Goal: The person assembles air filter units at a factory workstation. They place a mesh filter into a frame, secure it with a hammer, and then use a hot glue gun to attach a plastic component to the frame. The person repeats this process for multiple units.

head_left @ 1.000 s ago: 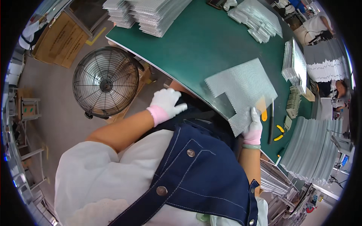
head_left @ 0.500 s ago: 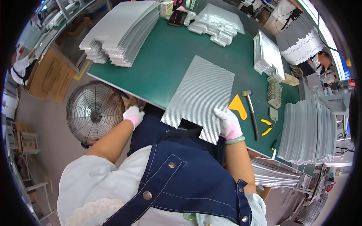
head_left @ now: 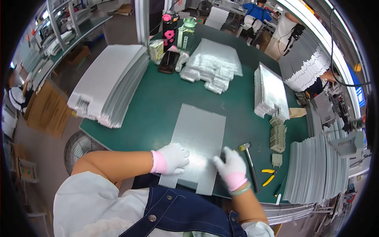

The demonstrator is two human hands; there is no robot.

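A silver, finely ridged sheet (head_left: 197, 134) with a notch in its near edge lies on the green table in front of me. My left hand (head_left: 174, 158), in a white glove with a pink cuff, rests on the sheet's left part, fingers slightly bent and holding nothing I can see. By the sheet's right edge is my gloved right hand (head_left: 231, 168), its thumb and forefinger apart. The yellow scraper seen earlier is out of sight, at about where the right hand now is. A hammer (head_left: 250, 168) lies just right of that hand.
Yellow-handled pliers (head_left: 268, 177) and small beige blocks (head_left: 277, 136) lie at right. Stacks of sheets stand left (head_left: 106, 79) and right (head_left: 316, 170). Bubble-wrapped packs (head_left: 213, 63), a phone (head_left: 169, 62) and bottles (head_left: 186, 33) are farther back. A floor fan (head_left: 81, 148) stands at left.
My left hand has come from the table's front edge onto the sheet. The sheet now lies flat, and my right hand has left its edge. My view has tilted up.
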